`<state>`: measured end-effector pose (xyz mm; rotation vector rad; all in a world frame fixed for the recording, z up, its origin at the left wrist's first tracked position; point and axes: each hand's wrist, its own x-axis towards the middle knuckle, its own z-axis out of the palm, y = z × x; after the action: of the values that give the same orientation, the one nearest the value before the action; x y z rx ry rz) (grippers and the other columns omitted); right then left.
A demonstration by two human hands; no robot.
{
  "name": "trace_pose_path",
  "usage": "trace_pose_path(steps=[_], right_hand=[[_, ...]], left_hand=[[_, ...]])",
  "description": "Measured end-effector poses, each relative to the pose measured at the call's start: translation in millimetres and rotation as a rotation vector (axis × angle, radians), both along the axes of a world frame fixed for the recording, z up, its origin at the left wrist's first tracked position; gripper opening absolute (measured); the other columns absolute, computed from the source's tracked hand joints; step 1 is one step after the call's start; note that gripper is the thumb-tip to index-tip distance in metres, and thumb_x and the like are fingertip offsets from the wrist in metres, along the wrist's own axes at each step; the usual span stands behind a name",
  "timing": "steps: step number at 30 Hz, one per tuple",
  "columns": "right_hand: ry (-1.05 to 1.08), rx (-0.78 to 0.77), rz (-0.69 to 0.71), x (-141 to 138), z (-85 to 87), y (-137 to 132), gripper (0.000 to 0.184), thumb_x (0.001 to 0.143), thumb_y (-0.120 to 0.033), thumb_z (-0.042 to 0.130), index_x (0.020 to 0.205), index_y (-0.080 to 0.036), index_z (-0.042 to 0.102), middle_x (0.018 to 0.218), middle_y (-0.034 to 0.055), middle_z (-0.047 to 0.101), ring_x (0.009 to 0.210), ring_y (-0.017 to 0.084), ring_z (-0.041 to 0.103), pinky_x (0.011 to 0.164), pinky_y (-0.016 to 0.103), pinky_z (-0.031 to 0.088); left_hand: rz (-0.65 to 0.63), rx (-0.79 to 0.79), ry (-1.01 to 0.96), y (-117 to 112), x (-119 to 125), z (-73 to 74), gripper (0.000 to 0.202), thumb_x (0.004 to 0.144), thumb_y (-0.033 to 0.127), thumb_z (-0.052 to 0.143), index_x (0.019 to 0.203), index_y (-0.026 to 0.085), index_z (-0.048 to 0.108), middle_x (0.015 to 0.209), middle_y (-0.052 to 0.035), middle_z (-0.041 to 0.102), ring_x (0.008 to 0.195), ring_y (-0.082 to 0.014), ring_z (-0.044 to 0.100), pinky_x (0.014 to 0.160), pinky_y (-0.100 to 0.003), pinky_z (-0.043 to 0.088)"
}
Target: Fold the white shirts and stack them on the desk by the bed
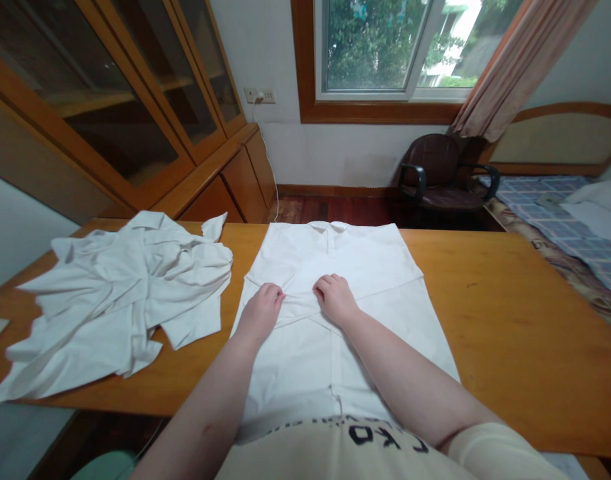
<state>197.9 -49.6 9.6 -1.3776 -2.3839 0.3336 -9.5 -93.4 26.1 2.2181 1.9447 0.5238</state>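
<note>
A white collared shirt (380,260) lies spread on the wooden table, its collar toward the far edge and its sleeves folded in across the front. My left hand (263,308) pinches the cloth of a folded sleeve on the left side of the shirt. Close to the middle, my right hand (334,299) has its fingers curled together on the same sleeve. A band of fabric runs between the two hands. The lower hem reaches the near table edge, partly hidden by my forearms and body.
A crumpled heap of white garments (135,293) covers the table's left end. The wooden table (525,333) extends to the right. Beyond it stand a glass-doored cabinet (150,100), an office chair (435,167) and a bed (550,207). A white cord (270,160) hangs from the wall socket.
</note>
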Motion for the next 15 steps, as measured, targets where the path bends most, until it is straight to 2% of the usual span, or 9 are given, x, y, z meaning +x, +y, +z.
trace_pose_path(steps=[4,8,15], right_hand=[[0.025,0.021,-0.032,-0.8,-0.9,-1.3,0.022,0.096,-0.023,0.040,0.095,-0.019,0.062,0.097,0.0078,0.063,0.093,0.022,0.051,0.084,0.034,0.034],[0.032,0.002,-0.027,-0.8,-2.6,-1.1,0.021,0.095,-0.020,0.039,0.097,-0.019,0.060,0.095,0.0081,0.064,0.094,0.022,0.051,0.086,0.034,0.033],[-0.013,-0.006,-0.039,-0.7,-1.7,-1.3,0.023,0.095,-0.020,0.038,0.099,-0.020,0.061,0.095,0.0079,0.064,0.093,0.023,0.051,0.086,0.035,0.033]], left_hand=[[-0.034,0.047,0.012,1.6,-1.6,-3.5,0.013,0.092,0.025,0.043,0.086,0.021,0.054,0.089,-0.0047,0.056,0.086,-0.0189,0.056,0.080,-0.032,0.047],[-0.093,0.082,-0.013,3.4,-2.4,-8.8,0.011,0.088,0.029,0.053,0.093,0.020,0.057,0.095,-0.0061,0.059,0.094,-0.0212,0.056,0.086,-0.034,0.046],[-0.096,0.028,0.086,5.5,-5.0,-6.7,0.014,0.087,0.026,0.052,0.089,0.022,0.066,0.087,-0.0054,0.067,0.089,-0.0229,0.059,0.083,-0.037,0.044]])
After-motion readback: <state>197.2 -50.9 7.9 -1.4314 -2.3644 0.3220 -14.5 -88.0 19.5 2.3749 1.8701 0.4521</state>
